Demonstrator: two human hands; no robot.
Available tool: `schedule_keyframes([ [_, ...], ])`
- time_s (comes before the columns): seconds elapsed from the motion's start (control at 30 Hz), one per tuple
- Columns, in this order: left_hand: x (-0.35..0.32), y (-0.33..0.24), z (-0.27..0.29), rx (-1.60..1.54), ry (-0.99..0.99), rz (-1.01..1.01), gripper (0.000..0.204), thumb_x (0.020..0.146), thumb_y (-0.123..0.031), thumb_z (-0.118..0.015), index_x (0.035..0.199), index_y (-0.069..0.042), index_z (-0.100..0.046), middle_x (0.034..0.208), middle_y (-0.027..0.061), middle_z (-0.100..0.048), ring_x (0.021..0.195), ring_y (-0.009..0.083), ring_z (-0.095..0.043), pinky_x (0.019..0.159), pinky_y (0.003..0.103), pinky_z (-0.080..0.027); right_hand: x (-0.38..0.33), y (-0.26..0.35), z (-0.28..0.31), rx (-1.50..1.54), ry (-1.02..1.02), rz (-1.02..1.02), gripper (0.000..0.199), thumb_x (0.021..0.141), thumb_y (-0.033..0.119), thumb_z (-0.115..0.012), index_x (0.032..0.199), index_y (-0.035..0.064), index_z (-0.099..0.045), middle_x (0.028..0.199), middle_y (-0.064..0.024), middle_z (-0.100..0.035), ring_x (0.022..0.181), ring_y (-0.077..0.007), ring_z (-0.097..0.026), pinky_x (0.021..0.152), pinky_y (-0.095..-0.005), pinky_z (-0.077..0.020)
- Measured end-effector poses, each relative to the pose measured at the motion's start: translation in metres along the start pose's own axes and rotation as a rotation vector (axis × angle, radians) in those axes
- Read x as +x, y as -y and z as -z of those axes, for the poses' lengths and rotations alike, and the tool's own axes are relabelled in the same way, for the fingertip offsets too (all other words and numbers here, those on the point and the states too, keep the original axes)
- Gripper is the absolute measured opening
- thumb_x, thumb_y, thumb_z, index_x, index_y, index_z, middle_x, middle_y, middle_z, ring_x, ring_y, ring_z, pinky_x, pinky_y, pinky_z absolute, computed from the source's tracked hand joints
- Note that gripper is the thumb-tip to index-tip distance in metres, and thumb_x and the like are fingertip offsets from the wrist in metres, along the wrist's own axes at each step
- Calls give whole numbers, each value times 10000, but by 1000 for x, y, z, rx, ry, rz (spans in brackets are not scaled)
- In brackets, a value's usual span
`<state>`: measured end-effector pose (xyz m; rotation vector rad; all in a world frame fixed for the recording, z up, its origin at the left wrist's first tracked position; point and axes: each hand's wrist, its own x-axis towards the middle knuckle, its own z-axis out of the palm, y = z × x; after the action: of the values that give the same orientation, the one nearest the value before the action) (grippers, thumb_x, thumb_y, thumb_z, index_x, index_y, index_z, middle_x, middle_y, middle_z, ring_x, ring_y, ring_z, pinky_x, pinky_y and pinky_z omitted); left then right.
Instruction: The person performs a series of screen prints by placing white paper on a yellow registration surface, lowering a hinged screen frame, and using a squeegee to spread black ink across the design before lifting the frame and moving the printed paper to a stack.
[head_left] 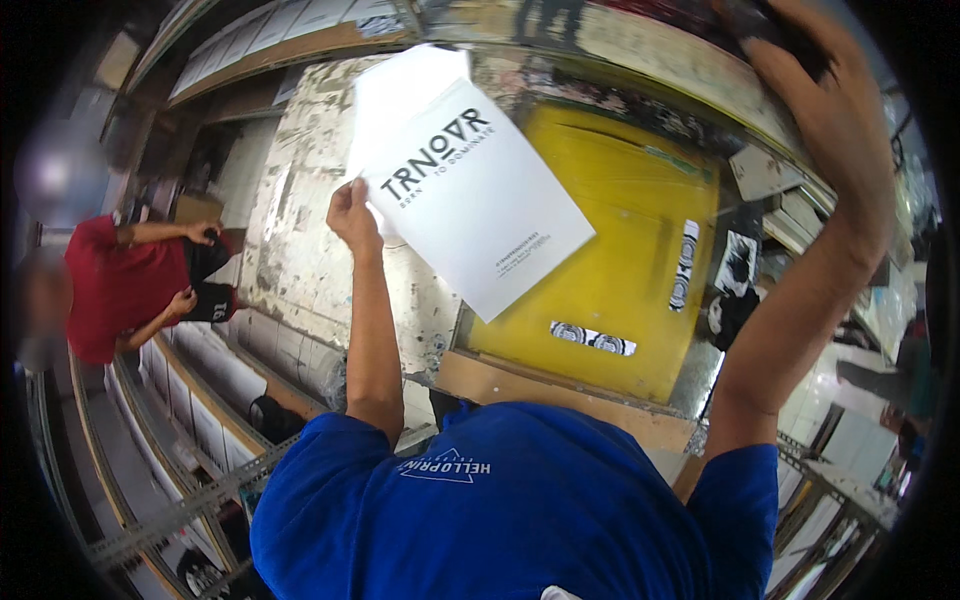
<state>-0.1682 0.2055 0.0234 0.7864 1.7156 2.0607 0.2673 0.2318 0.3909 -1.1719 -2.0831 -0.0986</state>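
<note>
Paper takes up the middle of the view: a white sheet [480, 200], flat and rectangular with dark lettering near its upper left, is held tilted above the yellow printing screen [620, 250]. Its long axis runs from upper left to lower right, the lower corner pointing over the screen's near left part. The left hand [352, 215] pinches the sheet's left edge, fingers closed on it. The right hand [800, 60] is raised beyond the screen's far right corner, clenched around something dark that cannot be made out. The screen is smooth and glossy in a wooden frame, with small black-and-white printed strips at its near and right edges. Left of the screen lies a paint-stained, flaking table surface [310, 230].
</note>
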Motion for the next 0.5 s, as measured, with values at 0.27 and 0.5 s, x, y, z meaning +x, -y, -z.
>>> schedule_keyframes([
  [0.27, 52, 15, 167, 236, -397, -65, 126, 945, -70, -734, 943, 36, -665, 896, 66, -681, 787, 144, -606, 705, 290, -504, 2, -83, 1, 276, 254, 27, 450, 990, 66, -539, 1434, 11, -583, 1360, -174, -655, 1141, -195, -678, 986, -328, -566],
  [0.5, 63, 21, 172, 957, -682, -256, 480, 925, -266, -776, 1214, 100, -662, 1191, 272, -691, 1056, 375, -672, 942, 445, -524, -1, -86, 3, 361, 312, 3, 465, 993, 55, -529, 1453, -12, -550, 1364, -203, -644, 1145, -221, -681, 986, -336, -574],
])
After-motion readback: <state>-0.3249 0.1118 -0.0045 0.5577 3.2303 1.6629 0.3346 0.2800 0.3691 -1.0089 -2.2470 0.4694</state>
